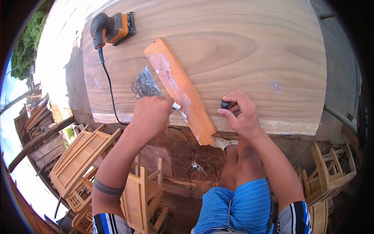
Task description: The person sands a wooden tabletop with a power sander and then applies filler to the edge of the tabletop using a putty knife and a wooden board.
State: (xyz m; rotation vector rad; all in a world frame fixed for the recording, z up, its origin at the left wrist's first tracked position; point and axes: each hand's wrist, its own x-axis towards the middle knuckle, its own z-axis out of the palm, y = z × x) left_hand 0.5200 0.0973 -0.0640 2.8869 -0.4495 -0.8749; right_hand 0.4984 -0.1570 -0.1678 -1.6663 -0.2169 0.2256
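Observation:
My left hand (150,117) is closed around a small tube (176,106), mostly hidden by the fingers, with its white tip over an orange wooden board (186,91). White paste and a fleck of red show at that tip. Just beyond the knuckles lies the metal blade of a putty knife (146,82), its handle hidden by the hand. My right hand (243,113) pinches a small black cap (224,104) between thumb and fingers, to the right of the board. White smears run along the board, whose near end sticks out past the table edge.
An orange and black sander (113,28) stands on the wooden tabletop (241,50) at the far left, its cord (110,87) trailing over the near edge. Wooden chairs (83,156) stand below left, with more chair frames (329,171) at right. A power strip (198,167) lies on the ground.

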